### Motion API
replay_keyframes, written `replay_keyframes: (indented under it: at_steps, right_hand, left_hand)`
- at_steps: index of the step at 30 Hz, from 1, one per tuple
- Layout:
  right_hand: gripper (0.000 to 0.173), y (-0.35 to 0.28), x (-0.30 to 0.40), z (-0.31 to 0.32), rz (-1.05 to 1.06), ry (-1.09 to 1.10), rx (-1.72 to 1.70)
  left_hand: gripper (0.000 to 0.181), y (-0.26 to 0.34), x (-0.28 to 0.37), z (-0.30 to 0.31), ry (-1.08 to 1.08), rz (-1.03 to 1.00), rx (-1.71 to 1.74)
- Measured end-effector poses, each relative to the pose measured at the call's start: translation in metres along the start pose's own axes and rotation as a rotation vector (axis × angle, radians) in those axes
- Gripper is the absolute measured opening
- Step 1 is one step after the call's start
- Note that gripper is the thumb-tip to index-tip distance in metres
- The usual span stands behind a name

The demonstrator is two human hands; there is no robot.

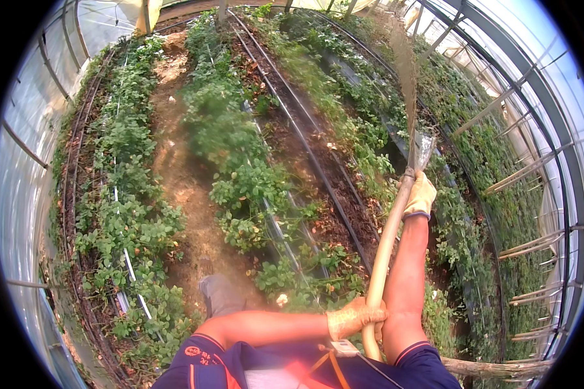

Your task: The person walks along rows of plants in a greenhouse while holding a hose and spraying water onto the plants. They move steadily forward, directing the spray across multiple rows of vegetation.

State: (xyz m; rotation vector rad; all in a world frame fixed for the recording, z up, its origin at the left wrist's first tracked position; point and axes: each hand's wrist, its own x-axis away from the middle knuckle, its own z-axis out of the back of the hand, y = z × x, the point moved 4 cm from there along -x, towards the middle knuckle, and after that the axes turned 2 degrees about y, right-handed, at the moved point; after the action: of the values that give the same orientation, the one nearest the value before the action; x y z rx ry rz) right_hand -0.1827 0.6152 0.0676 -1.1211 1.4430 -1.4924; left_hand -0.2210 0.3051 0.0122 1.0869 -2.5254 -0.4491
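A thick pale yellow hose (pixel 387 248) runs up from beside my body towards the right-hand rows. My left hand (pixel 357 318), in a yellowish work glove, is wrapped around its lower length, close to my chest. With the arm stretched forward, my right hand (pixel 418 194) grips the hose near its end, also gloved. A clamp or tie (pixel 409 172) circles the hose there. Clear plastic sheeting (pixel 424 148) flares at the outlet. From it a brownish, blurred jet (pixel 405 73) shoots away over the plants.
Rows of leafy green plants (pixel 250 194) flank a bare soil path (pixel 187 209), where my leg (pixel 219 294) shows. Black pipes (pixel 316 163) run along the beds. Plastic greenhouse walls (pixel 22 160) and curved metal frames (pixel 559 116) enclose the sides. A wooden pole (pixel 496 368) lies low at right.
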Motion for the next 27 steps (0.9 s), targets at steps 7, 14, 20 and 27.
replay_keyframes:
  at_steps: [7,14,20,27]
  right_hand:
    - [0.026,0.003,-0.004,-0.006,0.023,-0.013,-0.036]
    - [0.024,0.004,-0.008,-0.012,0.043,0.033,-0.091]
    - [0.023,-0.012,0.003,-0.019,0.040,-0.029,-0.112]
    - [0.019,-0.019,0.006,-0.027,0.074,-0.034,-0.179]
  left_hand:
    - [0.033,0.001,0.001,0.002,0.002,-0.043,-0.011]
    - [0.034,0.004,0.003,0.002,0.012,-0.041,-0.020]
    - [0.034,0.000,-0.001,0.005,-0.002,-0.068,-0.018]
    - [0.030,0.008,0.003,0.002,0.018,-0.051,-0.035]
